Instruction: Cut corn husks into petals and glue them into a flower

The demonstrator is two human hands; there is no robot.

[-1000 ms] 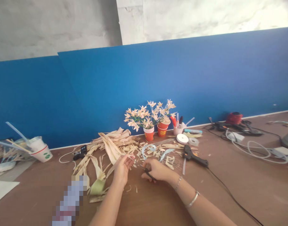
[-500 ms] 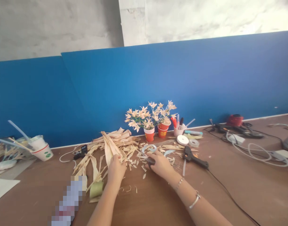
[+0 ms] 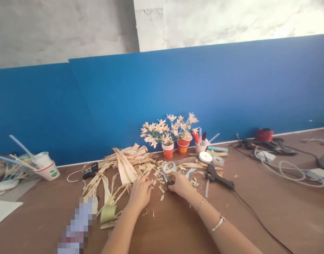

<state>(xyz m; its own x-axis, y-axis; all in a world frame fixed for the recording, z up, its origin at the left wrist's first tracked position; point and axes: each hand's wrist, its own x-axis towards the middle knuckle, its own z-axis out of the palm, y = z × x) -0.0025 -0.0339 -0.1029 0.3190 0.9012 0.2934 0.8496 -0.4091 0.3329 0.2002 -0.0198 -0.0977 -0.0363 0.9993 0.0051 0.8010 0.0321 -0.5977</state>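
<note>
Left fingers (image 3: 145, 180) moved rightward to pale slivers (image 3: 162, 189), grip unclear; right fingers (image 3: 172, 175) hold scissors (image 3: 170, 182).

Both forearms (image 3: 124, 224) extended forward, left fingers (image 3: 145, 180) bent, right fingers (image 3: 173, 175) curled inward.

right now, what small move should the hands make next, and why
Probably pinch up one of the pale scraps with the left hand: its fingertips are low beside them, while the right hand seems to hold the dark-handled scissors close by.
</note>
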